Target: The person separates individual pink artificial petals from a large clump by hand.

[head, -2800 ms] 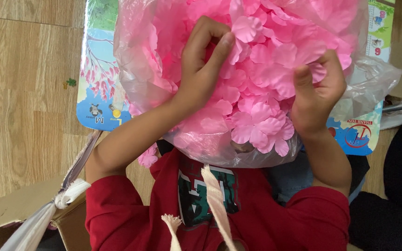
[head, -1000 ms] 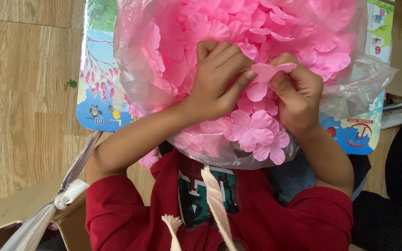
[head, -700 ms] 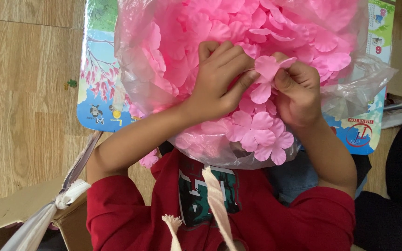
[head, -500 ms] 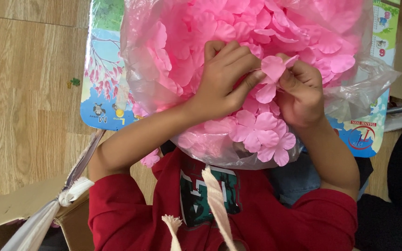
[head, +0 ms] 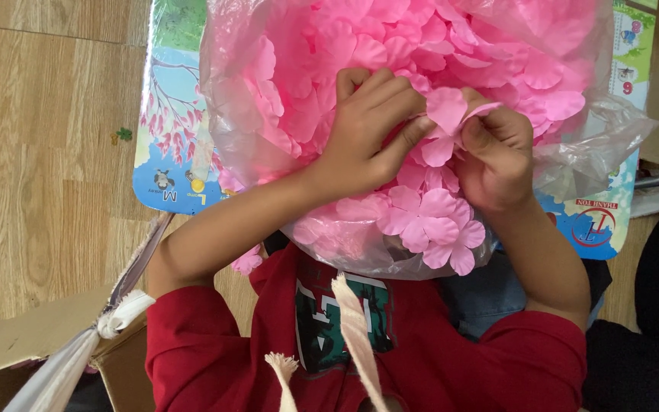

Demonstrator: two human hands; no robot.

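Note:
A clear plastic bag (head: 619,130) full of pink fabric flowers (head: 421,217) rests on my lap. Both hands are inside its open top. My left hand (head: 368,133) and my right hand (head: 497,152) meet over one pink flower (head: 448,114) and pinch it between their fingertips, just above the heap. Its petals fold around my right thumb. Loose pink petals fill the bag all around both hands.
Under the bag lies a colourful illustrated board (head: 173,145) on a wooden floor (head: 40,152). A cardboard box (head: 32,343) with a white strap (head: 108,324) sits at the lower left. One pink flower (head: 247,261) lies outside the bag by my left forearm.
My hands came together from separate spots in the bag and lifted one pink flower between them. In the last second they have kept hold of it, shifting slightly.

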